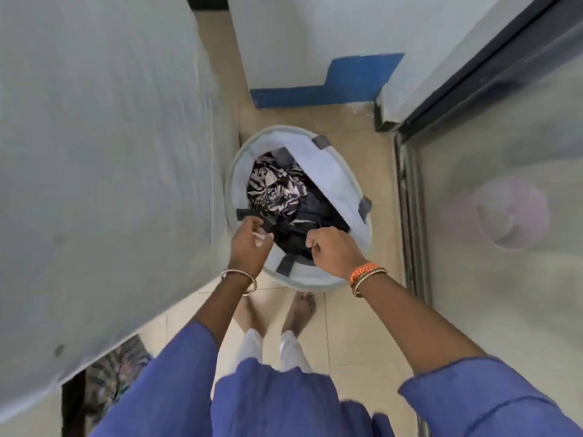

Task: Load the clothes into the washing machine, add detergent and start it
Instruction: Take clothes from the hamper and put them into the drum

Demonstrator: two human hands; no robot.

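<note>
below, on the tiled floor (356,313), a round pale fabric laundry basket (328,171) is seen from straight above, set between a large white surface on the left, possibly the washing machine though that cannot be told, and a glazed sliding door (492,171) on the right. within the basket the clothes are heaped low, against the near and left part of its inside: a black-and-white patterned garment (273,192) toward the far-left wall, and a dark garment (303,222) nearer the person, stretched roughly side to side along the near rim.

both hands are held over the near rim of the basket. the left hand (249,244) is at the near-left edge, fingers curled, and a dark strip of the cloth appears to be pinched there, though the blur leaves this uncertain. the right hand (334,250) is at the near-right edge, its fingers curled downward onto the dark cloth; whether cloth is truly gripped cannot be told.

the dark garment lies directly beneath and between the two hands, its long axis running from one hand to the other, so neither hand is judged clearly nearer. a straight upward lift is judged to be what comes next, with the load carried toward the left if the machine stands there.

a striped cloth (113,370) is visible at the lower left, beneath the white surface.
</note>
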